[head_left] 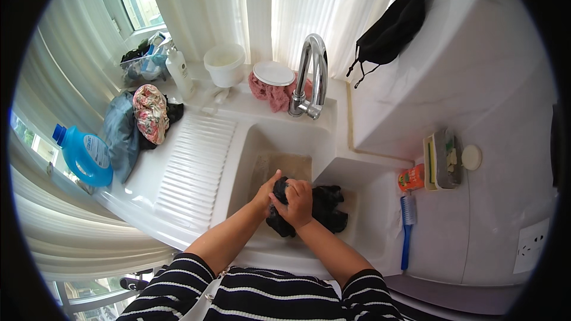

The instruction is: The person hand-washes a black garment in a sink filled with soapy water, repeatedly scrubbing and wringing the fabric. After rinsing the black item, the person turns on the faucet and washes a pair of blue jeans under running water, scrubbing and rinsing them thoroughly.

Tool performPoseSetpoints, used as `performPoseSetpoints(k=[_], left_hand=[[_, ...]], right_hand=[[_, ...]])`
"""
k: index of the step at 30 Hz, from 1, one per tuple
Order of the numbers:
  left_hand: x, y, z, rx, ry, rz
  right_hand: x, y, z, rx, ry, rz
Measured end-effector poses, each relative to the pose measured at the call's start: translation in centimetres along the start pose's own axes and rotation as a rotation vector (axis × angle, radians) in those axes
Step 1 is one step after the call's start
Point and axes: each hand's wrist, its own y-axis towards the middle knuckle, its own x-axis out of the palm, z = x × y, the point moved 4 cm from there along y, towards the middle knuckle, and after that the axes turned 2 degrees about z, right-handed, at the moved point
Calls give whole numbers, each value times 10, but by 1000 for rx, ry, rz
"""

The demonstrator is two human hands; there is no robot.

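Both my hands meet over the white sink basin (285,138), pressed around a bunched piece of wet-looking black cloth (281,188). My left hand (263,197) grips it from the left, thumb up. Fingers curled, my right hand (296,203) squeezes it from the right. More black cloth (326,209) lies in the basin under and beside my right wrist; whether it is one piece with the held part, I cannot tell. Cloudy brownish water (279,165) covers the basin's bottom. What kind of garment this is does not show.
A ribbed washboard (199,166) adjoins the basin's left side. Beyond it sit a blue detergent bottle (88,157) and piled clothes (151,114). A chrome faucet (315,77) rises behind, near a white tub (225,66). A blue brush (407,232) and a soap holder (441,160) are right.
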Motion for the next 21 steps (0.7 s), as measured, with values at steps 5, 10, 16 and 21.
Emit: performPoseSetpoints(k=[5, 10, 16, 21], left_hand=[[-51, 41, -20, 330, 377, 203], [-55, 42, -25, 133, 282, 421], [-55, 43, 35, 310, 1164, 651], [-36, 66, 12, 488, 1826, 614]], right_hand=[[13, -1, 3, 111, 77, -58], [48, -11, 52, 527, 195, -287], [72, -18, 136, 819, 125, -366], [104, -55, 104, 214, -478, -735]])
